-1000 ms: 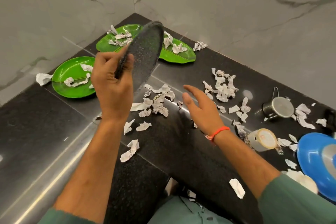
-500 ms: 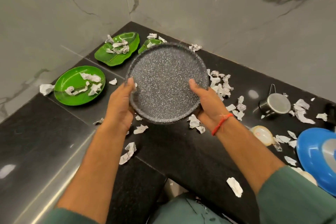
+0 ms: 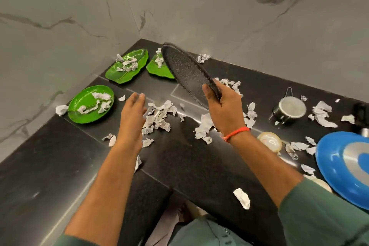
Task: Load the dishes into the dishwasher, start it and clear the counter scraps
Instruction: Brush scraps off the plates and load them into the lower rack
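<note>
Head view: right hand [image 3: 225, 106] grip clasps speckled plate [image 3: 187, 72] by its rim, tilted above worktop [image 3: 60, 166]; left hand [image 3: 133, 114] loose, empty. Tip steeply to shed scraps [image 3: 159, 118] before loading

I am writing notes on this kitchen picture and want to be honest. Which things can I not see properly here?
- Second leaf plate, head view: the speckled plate held in the right hand covers part of it.
- Blue plate: cut off by the right edge.
- Dark object at the right edge: cut off, cannot be identified.
- Left hand: fingertips blurred.
- Dishwasher: not in view.
</note>
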Motion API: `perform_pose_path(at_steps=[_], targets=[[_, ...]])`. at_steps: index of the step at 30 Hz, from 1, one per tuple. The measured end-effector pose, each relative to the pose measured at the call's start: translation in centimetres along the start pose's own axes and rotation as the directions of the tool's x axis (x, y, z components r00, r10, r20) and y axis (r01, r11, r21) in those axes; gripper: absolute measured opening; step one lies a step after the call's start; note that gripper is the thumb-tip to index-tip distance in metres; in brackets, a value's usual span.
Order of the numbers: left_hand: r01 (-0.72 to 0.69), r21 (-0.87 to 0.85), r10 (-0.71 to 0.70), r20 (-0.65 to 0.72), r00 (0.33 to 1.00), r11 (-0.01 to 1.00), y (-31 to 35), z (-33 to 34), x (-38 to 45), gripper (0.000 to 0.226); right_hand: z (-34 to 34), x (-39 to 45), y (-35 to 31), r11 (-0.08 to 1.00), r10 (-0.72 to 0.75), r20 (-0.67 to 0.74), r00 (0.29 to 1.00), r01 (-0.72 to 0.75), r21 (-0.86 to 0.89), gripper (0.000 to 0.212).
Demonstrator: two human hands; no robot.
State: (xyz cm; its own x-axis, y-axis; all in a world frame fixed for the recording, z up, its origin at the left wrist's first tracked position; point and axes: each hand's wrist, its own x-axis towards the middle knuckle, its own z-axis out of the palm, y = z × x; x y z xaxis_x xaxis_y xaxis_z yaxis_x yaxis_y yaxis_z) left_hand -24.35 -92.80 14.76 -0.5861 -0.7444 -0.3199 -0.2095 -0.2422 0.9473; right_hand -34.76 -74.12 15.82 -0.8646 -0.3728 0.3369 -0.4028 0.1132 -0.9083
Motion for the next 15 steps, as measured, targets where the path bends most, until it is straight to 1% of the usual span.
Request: perform_pose_path(at_steps=[3,4,5,7,9,11,13,14,15], targets=[[-0.021,0.012,0.02,0.02,1.0,1.0,0.7,1.5,-1.3,0.054,-1.7,-0.6,0.1,0.999,0.021,-0.047,0.999,-0.02,0.033,0.037],[-0.025,0.011,0.024,0.033,0.999,1.0,0.8,2.1,-1.7,0.054,-2.3,-0.8,0.3,0.997,0.042,-0.069,0.997,-0.038,0.061,0.038],[-0.029,0.006,0.028,0.048,0.998,1.0,0.9,2.8,-2.0,0.054,-3.1,-1.0,0.6,0.992,0.087,-0.094,0.992,-0.077,0.099,0.038],[-0.031,0.0,0.031,0.088,0.996,1.0,1.0,4.0,-2.5,0.055,-4.6,-1.0,1.1,0.954,0.229,-0.114,0.967,-0.2,0.223,0.031],[-0.028,-0.003,0.028,0.143,0.989,1.0,1.1,5.6,-2.6,0.056,-6.3,-1.2,1.8,0.882,0.373,-0.118,0.92,-0.312,0.353,0.019],[-0.019,0.014,0.016,0.216,0.976,1.0,1.3,7.4,-2.4,0.057,-8.1,-1.7,2.0,0.801,0.475,-0.128,0.871,-0.367,0.473,0.017],[-0.018,0.009,0.015,0.285,0.959,1.0,1.2,9.3,-1.8,0.049,-9.7,-2.3,2.4,0.735,0.534,-0.143,0.833,-0.374,0.566,0.027],[-0.017,0.011,0.012,0.33,0.944,1.0,1.3,10.3,-1.5,0.039,-10.4,-2.6,2.5,0.71,0.56,-0.153,0.814,-0.376,0.596,0.039],[-0.001,0.027,-0.01,0.387,0.922,1.0,1.5,11.4,-1.5,0.032,-11.1,-3.1,2.3,0.695,0.586,-0.17,0.792,-0.383,0.609,0.057]])
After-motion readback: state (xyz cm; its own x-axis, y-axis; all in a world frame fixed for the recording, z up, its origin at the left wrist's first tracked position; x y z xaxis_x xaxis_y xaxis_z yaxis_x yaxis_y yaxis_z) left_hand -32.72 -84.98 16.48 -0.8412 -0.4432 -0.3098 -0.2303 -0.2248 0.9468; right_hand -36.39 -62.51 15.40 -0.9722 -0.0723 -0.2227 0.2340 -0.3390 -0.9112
